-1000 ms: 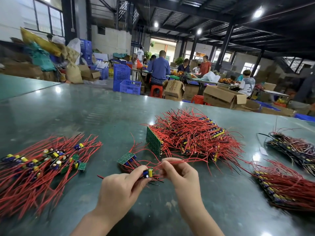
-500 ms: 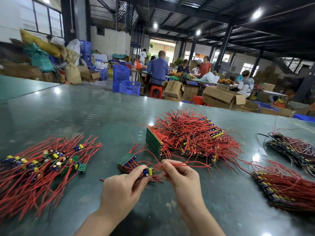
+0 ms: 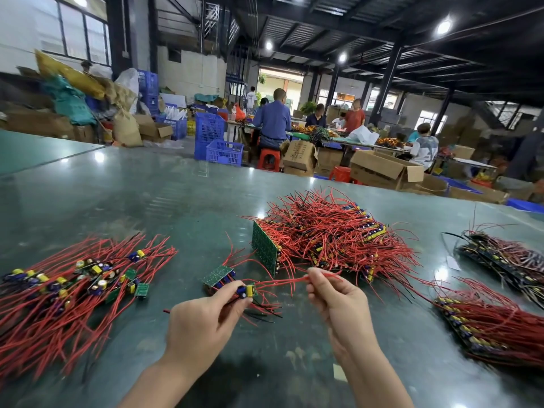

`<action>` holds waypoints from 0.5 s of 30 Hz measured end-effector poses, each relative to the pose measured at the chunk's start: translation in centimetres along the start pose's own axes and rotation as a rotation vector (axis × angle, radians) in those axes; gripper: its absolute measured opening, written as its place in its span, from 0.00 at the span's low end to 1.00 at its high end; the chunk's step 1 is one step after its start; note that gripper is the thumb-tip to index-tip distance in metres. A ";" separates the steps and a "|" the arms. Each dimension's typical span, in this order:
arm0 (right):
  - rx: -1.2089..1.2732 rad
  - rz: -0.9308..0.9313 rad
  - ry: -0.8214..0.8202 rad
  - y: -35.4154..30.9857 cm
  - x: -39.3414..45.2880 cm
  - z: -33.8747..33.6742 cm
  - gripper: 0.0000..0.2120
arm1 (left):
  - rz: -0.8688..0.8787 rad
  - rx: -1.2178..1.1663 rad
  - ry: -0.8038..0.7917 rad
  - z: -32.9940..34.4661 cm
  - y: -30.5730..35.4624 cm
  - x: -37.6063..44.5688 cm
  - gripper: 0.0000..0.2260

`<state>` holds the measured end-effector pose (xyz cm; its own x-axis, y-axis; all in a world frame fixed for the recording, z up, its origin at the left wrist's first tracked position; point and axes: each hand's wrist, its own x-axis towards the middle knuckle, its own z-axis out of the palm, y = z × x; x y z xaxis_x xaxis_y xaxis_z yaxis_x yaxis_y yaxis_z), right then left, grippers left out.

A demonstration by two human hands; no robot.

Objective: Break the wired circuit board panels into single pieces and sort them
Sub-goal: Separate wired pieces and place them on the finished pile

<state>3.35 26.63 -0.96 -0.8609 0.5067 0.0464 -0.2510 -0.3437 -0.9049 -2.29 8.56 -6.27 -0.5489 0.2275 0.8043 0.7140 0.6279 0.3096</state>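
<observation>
One small board point(image 3: 246, 290), with a blue and a yellow part on it, is sitting in the narrow grip of our left hand point(image 3: 203, 322), just above the tabletop point(image 3: 147, 195). Our right hand point(image 3: 338, 298) is pinching its red wires point(image 3: 282, 281) and drawing them to the right. We are judging that this piece is being freed from the panel remnant point(image 3: 218, 275) just behind it. The next move is probably calling for untangling the wires, then laying the piece on the sorted heap point(image 3: 73, 278) at the left. The unbroken panels point(image 3: 323, 237) are waiting at the far right.
</observation>
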 end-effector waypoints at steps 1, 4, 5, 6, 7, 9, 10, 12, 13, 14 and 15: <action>-0.014 -0.010 -0.004 -0.1 0.1 -0.1 0.11 | 0.001 0.009 0.000 0.0 0.0 0.0 0.20; -0.064 -0.038 -0.022 -0.2 0.3 -0.3 0.09 | -0.053 0.010 0.011 0.2 -0.1 0.1 0.28; -0.059 -0.052 -0.017 -0.3 0.4 -0.5 0.08 | -0.070 0.012 0.018 0.3 -0.2 0.1 0.30; -0.048 -0.063 -0.006 -0.5 0.6 -0.8 0.06 | -0.082 0.012 0.021 0.2 -0.3 0.1 0.31; -0.047 -0.068 0.001 -0.7 0.8 -1.1 0.06 | -0.089 0.012 0.018 0.1 -0.4 0.1 0.32; -0.076 -0.060 -0.023 -0.9 1.1 -1.6 0.08 | -0.102 0.010 0.010 -0.3 -0.7 0.2 0.32; -0.100 -0.050 -0.046 -0.9 1.1 -1.7 0.09 | -0.114 0.005 0.010 -0.4 -0.8 0.2 0.32; -0.159 -0.043 -0.074 -0.8 1.2 -1.9 0.11 | -0.118 0.002 0.015 -0.5 -0.9 0.3 0.32; -0.191 -0.056 -0.074 -0.8 1.2 -1.9 0.12 | -0.106 0.010 0.016 -0.5 -0.9 0.3 0.32; -0.224 -0.079 -0.063 -0.9 1.2 -2.0 0.12 | -0.090 0.023 0.017 -0.4 -0.9 0.3 0.32; -0.265 -0.114 -0.041 -0.9 1.3 -2.1 0.12 | -0.074 0.035 0.017 -0.4 -0.8 0.3 0.32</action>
<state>3.42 29.27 -0.99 -0.8523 0.4959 0.1662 -0.2275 -0.0654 -0.9716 -2.86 7.82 -6.14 -0.5921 0.1665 0.7885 0.6558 0.6682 0.3513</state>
